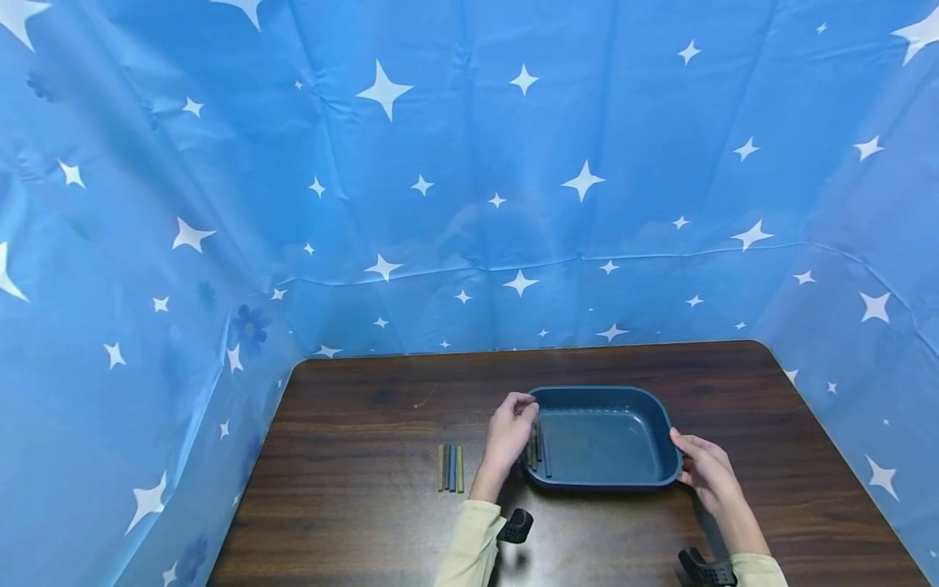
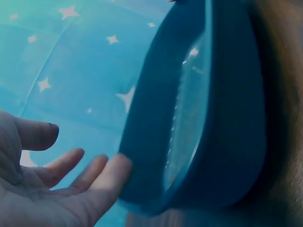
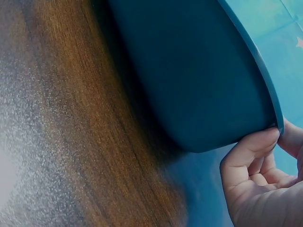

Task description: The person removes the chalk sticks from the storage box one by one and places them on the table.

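Observation:
A dark blue plastic tray [image 1: 605, 444] with raised walls is on the wooden table, right of the middle. My right hand [image 1: 707, 473] pinches its right end, with thumb and finger at the rim [image 3: 279, 118] in the right wrist view. At the tray's left end is my left hand [image 1: 508, 436]; in the left wrist view its fingers [image 2: 111, 182] are spread and loosely bent, nothing between them, close to the tray wall [image 2: 236, 109]. Several thin dark sticks [image 1: 541, 452] lie inside the tray along its left wall, partly hidden by the left hand.
Several thin sticks [image 1: 451, 469], olive, dark and blue, lie side by side on the table [image 1: 352, 489], left of the left hand. A blue curtain [image 1: 440, 220] with white stars hangs behind the table and along both sides.

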### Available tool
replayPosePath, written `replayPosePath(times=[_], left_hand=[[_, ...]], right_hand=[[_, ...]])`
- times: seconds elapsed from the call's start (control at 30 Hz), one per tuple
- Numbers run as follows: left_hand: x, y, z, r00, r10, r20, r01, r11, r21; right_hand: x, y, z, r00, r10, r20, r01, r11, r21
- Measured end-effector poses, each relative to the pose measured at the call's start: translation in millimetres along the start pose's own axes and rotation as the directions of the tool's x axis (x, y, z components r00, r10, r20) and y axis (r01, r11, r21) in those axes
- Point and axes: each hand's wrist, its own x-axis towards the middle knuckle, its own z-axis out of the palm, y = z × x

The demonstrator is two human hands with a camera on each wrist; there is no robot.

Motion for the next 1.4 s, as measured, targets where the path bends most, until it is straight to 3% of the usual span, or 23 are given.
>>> replayPosePath(times=[0.2,0.33,0.5,0.93,1.13,1.4], left_hand=[[-0.1,-0.9,28.9,1.0,0.012,0.016,-0.015,0.984,0.175],[0.5,-2.7,39.3,0.999,-0.027,0.041,0.016,0.968,0.25],[3.8,-8.1,45.9,0.994,-0.09,0.058,0.069,0.952,0.299],[12.8,-16.8,56.5,0.993,-0.102,0.055,0.072,0.916,0.395],[16.5,-24.4,64.5,0.996,-0.079,0.052,0.043,0.868,0.494],[19.2,-31.0,72.7,0.995,-0.082,0.062,0.023,0.764,0.645]], right_hand=[[-1,1,1,1.0,0.017,0.003,-0.017,1.0,0.004],[0,2,0,1.0,0.018,0.0,-0.018,1.0,0.007],[0,1,0,1.0,0.02,-0.006,-0.02,1.0,0.01],[1,0,0,1.0,0.013,-0.012,-0.013,1.0,0.012],[1,2,-1,1.0,0.015,-0.024,-0.015,1.0,0.005],[0,2,-1,0.999,0.023,-0.028,-0.023,1.0,-0.005]])
